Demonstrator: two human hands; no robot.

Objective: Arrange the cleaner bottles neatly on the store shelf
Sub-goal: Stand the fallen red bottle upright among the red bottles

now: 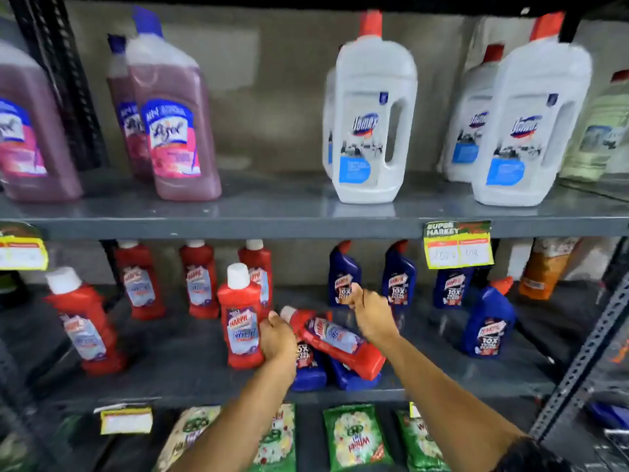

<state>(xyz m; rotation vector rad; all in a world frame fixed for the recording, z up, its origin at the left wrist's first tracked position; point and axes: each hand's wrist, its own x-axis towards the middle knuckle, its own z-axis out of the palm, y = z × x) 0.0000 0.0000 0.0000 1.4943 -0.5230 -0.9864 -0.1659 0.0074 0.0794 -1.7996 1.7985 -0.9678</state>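
A grey metal store shelf [306,219] fills the frame, stocked on three levels. On the upper level stand white Domex jugs [372,117] with red caps at centre and right, and purple-pink Lizol bottles [173,131] with blue caps at left. A yellow-and-green price tag [457,245] hangs from the shelf edge at right.

On the middle level, red Harpic bottles [139,281] with white caps stand upright across the left half, while blue Harpic bottles [398,274] with red caps stand along the right half, one of them [488,321] set forward near the right post. At the front centre, a toppled red bottle [337,340] lies tilted, cap pointing up and left, resting across two blue bottles [308,366] beneath it.

A person's left hand [277,338] is wrapped around the right side of an upright red bottle [241,321] at the front, fingers curled on its body just beside the toppled one's cap. The right hand [369,310] reaches deeper over the toppled bottle toward the rear blue row, fingers loosely curled with the thumb raised; whether it grips anything cannot be told.

Green detergent packets [354,437] line the lowest level, with a small yellow tag [126,420] on the edge above them.
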